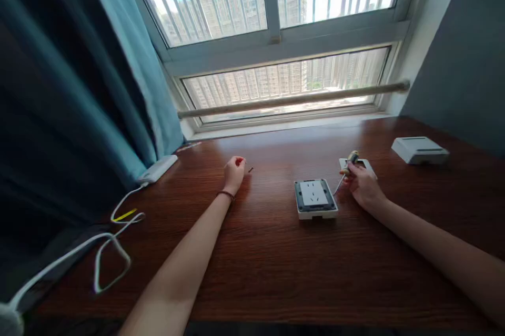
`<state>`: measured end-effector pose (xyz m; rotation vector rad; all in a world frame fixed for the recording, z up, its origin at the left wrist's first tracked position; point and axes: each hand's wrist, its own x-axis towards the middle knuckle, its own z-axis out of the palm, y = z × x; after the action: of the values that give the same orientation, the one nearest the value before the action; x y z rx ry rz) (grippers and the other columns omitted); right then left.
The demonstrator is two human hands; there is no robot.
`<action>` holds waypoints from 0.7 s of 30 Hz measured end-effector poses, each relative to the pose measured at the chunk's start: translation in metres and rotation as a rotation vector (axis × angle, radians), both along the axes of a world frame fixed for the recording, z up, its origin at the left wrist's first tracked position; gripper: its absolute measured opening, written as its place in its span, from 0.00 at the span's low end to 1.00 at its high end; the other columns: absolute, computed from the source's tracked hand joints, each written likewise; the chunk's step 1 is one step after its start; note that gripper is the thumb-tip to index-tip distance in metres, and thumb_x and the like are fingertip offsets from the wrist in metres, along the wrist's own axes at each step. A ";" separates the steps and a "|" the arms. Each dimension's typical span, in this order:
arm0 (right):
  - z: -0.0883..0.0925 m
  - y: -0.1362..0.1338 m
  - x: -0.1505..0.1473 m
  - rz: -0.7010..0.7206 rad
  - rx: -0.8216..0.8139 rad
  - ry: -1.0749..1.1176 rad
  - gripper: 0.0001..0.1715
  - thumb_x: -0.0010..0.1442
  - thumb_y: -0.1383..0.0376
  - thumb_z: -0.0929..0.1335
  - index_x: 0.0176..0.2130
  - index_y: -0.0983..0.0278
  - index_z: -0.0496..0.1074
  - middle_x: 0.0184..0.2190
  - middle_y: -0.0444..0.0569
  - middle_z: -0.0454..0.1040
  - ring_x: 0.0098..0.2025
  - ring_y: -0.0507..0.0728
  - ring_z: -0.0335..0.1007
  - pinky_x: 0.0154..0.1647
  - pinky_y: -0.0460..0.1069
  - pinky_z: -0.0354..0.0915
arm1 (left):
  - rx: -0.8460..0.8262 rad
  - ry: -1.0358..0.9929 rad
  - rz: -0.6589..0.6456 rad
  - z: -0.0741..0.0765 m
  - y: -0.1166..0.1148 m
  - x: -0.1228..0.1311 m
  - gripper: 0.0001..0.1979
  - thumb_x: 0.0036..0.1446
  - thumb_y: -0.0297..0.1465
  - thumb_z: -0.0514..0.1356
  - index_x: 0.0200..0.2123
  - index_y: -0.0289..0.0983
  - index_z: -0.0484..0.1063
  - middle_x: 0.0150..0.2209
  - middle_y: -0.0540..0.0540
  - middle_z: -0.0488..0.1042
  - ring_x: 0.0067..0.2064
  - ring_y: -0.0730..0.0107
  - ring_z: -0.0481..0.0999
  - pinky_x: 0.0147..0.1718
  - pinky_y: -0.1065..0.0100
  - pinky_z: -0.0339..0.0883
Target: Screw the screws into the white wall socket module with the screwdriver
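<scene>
My left hand (234, 174) rests low over the table, its fingers closed in a pinch. Whatever lies between those fingertips is too small to make out. Just right of them is a tiny dark screw (251, 170). My right hand (363, 184) is wrapped around a screwdriver (352, 157) with a yellowish handle, its shaft slanting down to the left. The tip comes close to the right edge of a wall socket (313, 193), which has a white face in a grey frame on a white box. Partly behind my right hand lies a white cover frame (368, 166).
A second white box (420, 150) sits at the right on the brown wooden table (260, 262). At the left lies a white power strip (160, 169) with a looped white cable (114, 238) and a yellow tag (126, 215). A curtain (118, 62) hangs there; a rail (292, 102) crosses the window.
</scene>
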<state>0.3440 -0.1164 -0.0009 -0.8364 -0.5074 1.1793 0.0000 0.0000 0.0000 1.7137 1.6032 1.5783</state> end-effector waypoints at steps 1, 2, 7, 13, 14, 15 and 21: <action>0.000 0.000 0.001 0.005 -0.001 0.001 0.04 0.51 0.70 0.68 0.27 0.64 0.67 0.18 0.43 0.73 0.17 0.46 0.67 0.16 0.38 0.65 | 0.006 -0.009 -0.004 0.001 0.000 0.003 0.05 0.48 0.30 0.57 0.29 0.34 0.70 0.27 0.47 0.71 0.32 0.69 0.68 0.39 0.66 0.62; 0.001 -0.001 0.001 0.010 -0.002 0.002 0.04 0.51 0.70 0.68 0.27 0.64 0.67 0.19 0.43 0.74 0.17 0.47 0.67 0.16 0.39 0.65 | 0.009 -0.019 -0.012 0.003 -0.001 0.006 0.07 0.49 0.30 0.56 0.31 0.34 0.70 0.29 0.46 0.71 0.33 0.69 0.69 0.39 0.66 0.63; 0.002 -0.002 0.002 0.029 0.004 0.015 0.04 0.52 0.70 0.66 0.27 0.62 0.66 0.20 0.44 0.75 0.19 0.48 0.69 0.19 0.40 0.68 | -0.015 -0.084 -0.133 0.011 -0.014 0.037 0.13 0.53 0.31 0.51 0.39 0.34 0.70 0.33 0.44 0.72 0.34 0.70 0.71 0.35 0.69 0.65; 0.002 -0.002 0.001 0.040 -0.007 0.025 0.06 0.56 0.70 0.63 0.28 0.62 0.66 0.20 0.45 0.75 0.19 0.48 0.69 0.20 0.41 0.68 | -0.049 -0.106 -0.338 0.025 -0.055 0.088 0.11 0.52 0.34 0.55 0.37 0.34 0.69 0.33 0.44 0.74 0.36 0.71 0.73 0.34 0.71 0.66; 0.002 -0.002 0.000 0.041 -0.009 0.027 0.07 0.56 0.70 0.63 0.28 0.62 0.65 0.20 0.45 0.75 0.19 0.48 0.69 0.20 0.41 0.68 | -0.061 -0.069 -0.360 0.027 -0.062 0.093 0.11 0.51 0.34 0.55 0.36 0.34 0.68 0.33 0.44 0.74 0.36 0.71 0.73 0.35 0.72 0.67; 0.002 -0.002 0.000 0.042 -0.011 0.028 0.07 0.56 0.71 0.62 0.28 0.62 0.65 0.19 0.45 0.75 0.18 0.48 0.69 0.19 0.41 0.68 | -0.085 0.030 -0.366 0.028 -0.067 0.096 0.11 0.51 0.34 0.55 0.36 0.34 0.68 0.34 0.44 0.74 0.36 0.71 0.73 0.35 0.72 0.66; 0.003 -0.003 -0.001 0.048 -0.016 0.025 0.06 0.56 0.70 0.63 0.28 0.62 0.65 0.19 0.44 0.74 0.17 0.48 0.68 0.18 0.41 0.66 | -0.241 0.526 -0.333 0.022 -0.075 0.092 0.06 0.46 0.29 0.57 0.31 0.34 0.69 0.26 0.47 0.73 0.29 0.70 0.71 0.30 0.70 0.63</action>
<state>0.3434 -0.1196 0.0021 -0.8264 -0.4998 1.2377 0.0920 -0.0745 0.0218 2.2265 1.5303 0.7832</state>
